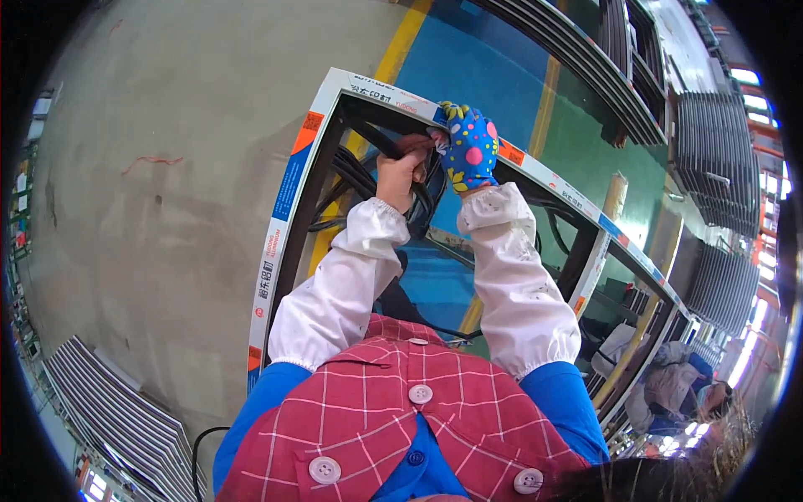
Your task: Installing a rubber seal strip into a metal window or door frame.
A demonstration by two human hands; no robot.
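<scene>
Bare left hand point(397, 177) gripping a black strip point(375, 139), gloved right hand point(473, 155) at the frame's far bar

At far left, a striped stack of bars point(125, 410) lies on the grey floor point(192, 276), and a thin red string point(155, 160) lies nearer the frame point(280, 205). The frame, wrapped in printed white, blue and orange film, stands before the person. Inside its left part hang looped black strips point(353, 173).

The left forearm, in a white sleeve point(335, 284), slants up and rightward; its hand is inside the frame opening, back upward, fingers curled round the black strip just below the far bar. Just beside it, the right hand wears a blue glove with bright spots. Its forearm rises, leaning slightly left, and the back of the hand faces up against the far bar. Its fingers bend out of sight, so I cannot tell whether they are closed on anything.

Farther right are a ridged grey stack point(715, 159) and, lower, another person point(673, 385) in grey and blue.
</scene>
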